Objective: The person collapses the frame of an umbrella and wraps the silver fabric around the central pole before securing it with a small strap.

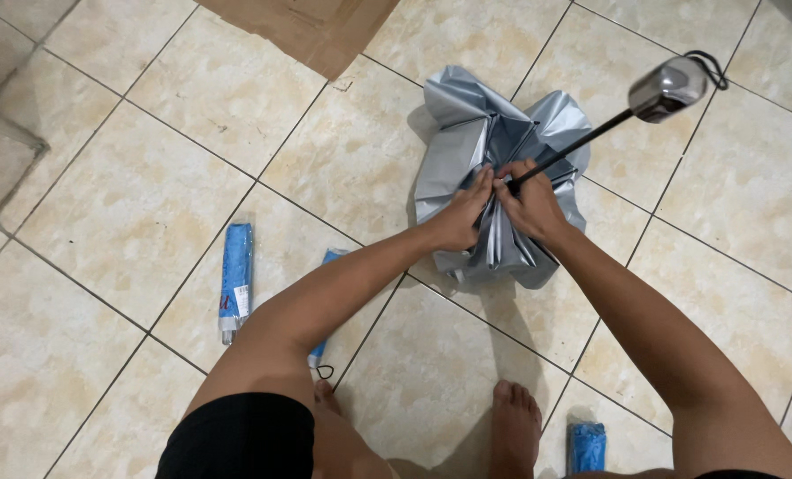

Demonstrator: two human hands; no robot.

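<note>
silver umbrella point(467, 142), crumpled, half-collapsed | left hand point(463, 213), right hand point(529, 206) gripping canopy folds, seemingly near shaft | chrome handle point(668, 87) raised

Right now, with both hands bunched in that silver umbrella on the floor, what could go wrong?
The left hand and right hand pinch the silver canopy close to the thin black shaft, so fingers could get nipped among the ribs. The chrome handle sticks up and could swing. A blue folded umbrella lies near the bare foot: trip hazard.
</note>
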